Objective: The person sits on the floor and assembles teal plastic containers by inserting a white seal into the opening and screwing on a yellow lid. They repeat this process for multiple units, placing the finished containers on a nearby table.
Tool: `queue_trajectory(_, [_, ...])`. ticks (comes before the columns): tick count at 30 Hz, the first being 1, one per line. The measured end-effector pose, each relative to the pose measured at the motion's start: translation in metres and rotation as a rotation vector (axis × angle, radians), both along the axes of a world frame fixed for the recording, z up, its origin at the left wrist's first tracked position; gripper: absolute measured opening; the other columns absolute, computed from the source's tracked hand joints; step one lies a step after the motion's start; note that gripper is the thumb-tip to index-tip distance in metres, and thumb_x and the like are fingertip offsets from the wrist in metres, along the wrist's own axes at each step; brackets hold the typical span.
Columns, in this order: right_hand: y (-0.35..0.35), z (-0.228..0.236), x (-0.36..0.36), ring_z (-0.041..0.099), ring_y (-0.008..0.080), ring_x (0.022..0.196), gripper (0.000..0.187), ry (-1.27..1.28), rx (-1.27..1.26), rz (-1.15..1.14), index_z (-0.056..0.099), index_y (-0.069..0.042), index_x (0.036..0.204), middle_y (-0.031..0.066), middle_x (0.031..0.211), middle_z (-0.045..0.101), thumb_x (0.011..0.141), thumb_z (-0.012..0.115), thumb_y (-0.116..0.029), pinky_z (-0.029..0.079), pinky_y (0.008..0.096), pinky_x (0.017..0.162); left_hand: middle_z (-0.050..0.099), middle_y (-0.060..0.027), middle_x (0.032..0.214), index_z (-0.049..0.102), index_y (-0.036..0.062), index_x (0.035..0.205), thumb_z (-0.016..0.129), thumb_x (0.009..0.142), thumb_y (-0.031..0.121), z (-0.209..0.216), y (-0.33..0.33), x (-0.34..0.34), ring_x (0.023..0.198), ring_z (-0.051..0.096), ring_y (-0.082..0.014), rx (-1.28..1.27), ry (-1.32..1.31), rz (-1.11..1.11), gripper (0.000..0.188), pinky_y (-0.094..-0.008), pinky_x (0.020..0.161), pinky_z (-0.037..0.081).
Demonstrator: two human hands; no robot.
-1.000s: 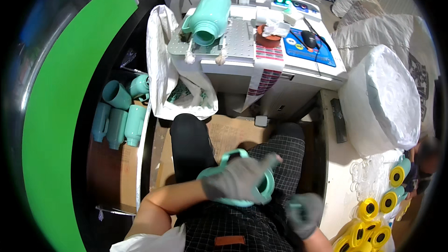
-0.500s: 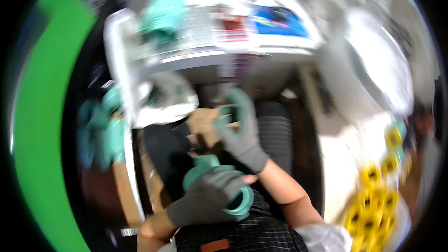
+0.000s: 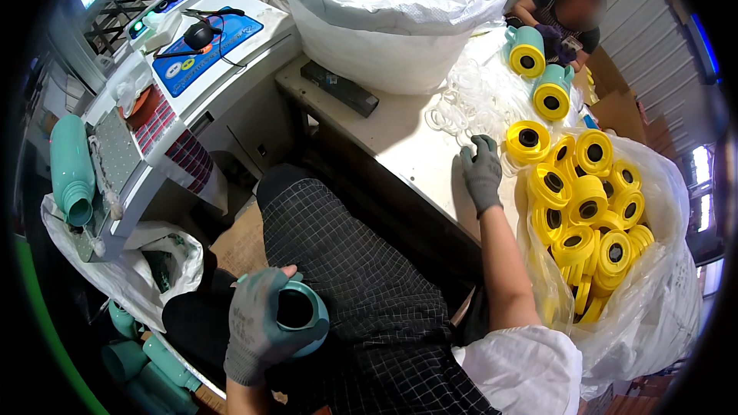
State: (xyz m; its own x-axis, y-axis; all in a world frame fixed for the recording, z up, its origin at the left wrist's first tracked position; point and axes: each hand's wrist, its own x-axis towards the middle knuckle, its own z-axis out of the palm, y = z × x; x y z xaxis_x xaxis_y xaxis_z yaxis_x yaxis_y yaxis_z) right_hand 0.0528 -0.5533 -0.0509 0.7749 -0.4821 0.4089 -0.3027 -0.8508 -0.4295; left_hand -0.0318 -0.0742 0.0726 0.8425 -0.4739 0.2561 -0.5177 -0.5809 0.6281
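A teal jug (image 3: 309,344) rests on my lap, its dark round mouth facing up. My left hand (image 3: 265,323), in a grey and teal work glove, is wrapped round its side. My right hand (image 3: 482,175), gloved alike, reaches over the white table with thumb and fingers a little apart. Beside its fingertips lie loose clear rings (image 3: 455,117); whether it touches one I cannot tell. Just right of that hand is a yellow lid (image 3: 527,143) with a black centre.
Many yellow lids (image 3: 588,211) fill a clear plastic bag (image 3: 661,284) at the right. A white sack (image 3: 377,50) of clear rings and a dark box (image 3: 338,88) stand on the table. Teal bottles lie left; a co-worker (image 3: 565,19) sits far right.
My view has swung to the right. My right hand has gone from in front of my knees to the table by the clear rings. My left hand still holds the jug, its mouth now upward.
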Motion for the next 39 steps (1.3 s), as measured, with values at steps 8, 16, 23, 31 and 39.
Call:
queue_trajectory(8, [-0.001, -0.012, -0.005, 0.067, 0.0363, 0.094, 0.022, 0.234, -0.216, -0.012, 0.068, -0.009, 0.105, 0.0143, 0.103, 0.067, 0.089, 0.07, -0.025, 0.054, 0.0471, 0.083, 0.062, -0.0107, 0.105, 0.061, 0.0059, 0.12, 0.093, 0.055, 0.024, 0.009, -0.001, -0.001, 0.098, 0.06, -0.033, 0.091, 0.022, 0.075, 0.075, -0.0453, 0.089, 0.049])
queue_trajectory(16, [0.201, 0.091, -0.022, 0.066, 0.0114, 0.09, 0.019, 0.015, 0.929, 0.445, 0.067, 0.0, 0.116, 0.0057, 0.095, 0.07, 0.1, 0.065, -0.01, 0.055, 0.0302, 0.082, 0.056, -0.0179, 0.123, 0.036, 0.0047, 0.151, 0.098, 0.063, 0.039, -0.01, 0.013, -0.012, 0.109, 0.064, -0.0359, -0.085, -0.018, 0.198, 0.113, -0.0466, 0.088, 0.057])
queue_trajectory(23, [0.292, 0.11, -0.038, 0.069, 0.0264, 0.091, 0.028, -0.23, 0.203, 1.49, 0.07, -0.01, 0.098, 0.0074, 0.105, 0.068, 0.075, 0.082, -0.022, 0.056, 0.0411, 0.082, 0.061, -0.0123, 0.117, 0.066, 0.0093, 0.121, 0.089, 0.07, 0.04, 0.011, 0.026, -0.025, 0.1, 0.066, -0.0333, 0.151, -0.237, 0.162, 0.064, -0.0457, 0.08, 0.058])
queue_trajectory(31, [0.303, 0.112, -0.061, 0.058, 0.0299, 0.116, 0.057, 0.074, 0.193, 1.66, 0.068, -0.015, 0.11, 0.0054, 0.119, 0.061, 0.07, 0.086, -0.05, 0.041, 0.0542, 0.104, 0.062, -0.0068, 0.097, 0.066, 0.0093, 0.085, 0.087, 0.069, 0.046, 0.015, 0.045, -0.03, 0.089, 0.062, -0.0281, 0.12, -0.191, 0.175, 0.045, -0.0444, 0.08, 0.051])
queue_trajectory(39, [0.312, 0.114, -0.076, 0.059, 0.023, 0.1, 0.046, 0.097, 0.068, 1.562, 0.067, -0.018, 0.107, 0.0016, 0.109, 0.058, 0.068, 0.086, -0.035, 0.045, 0.0408, 0.082, 0.062, -0.0019, 0.098, 0.069, 0.0129, 0.087, 0.08, 0.078, 0.051, 0.037, 0.053, -0.039, 0.093, 0.061, -0.0235, 0.529, -0.301, 0.152, 0.04, -0.0459, 0.082, 0.054])
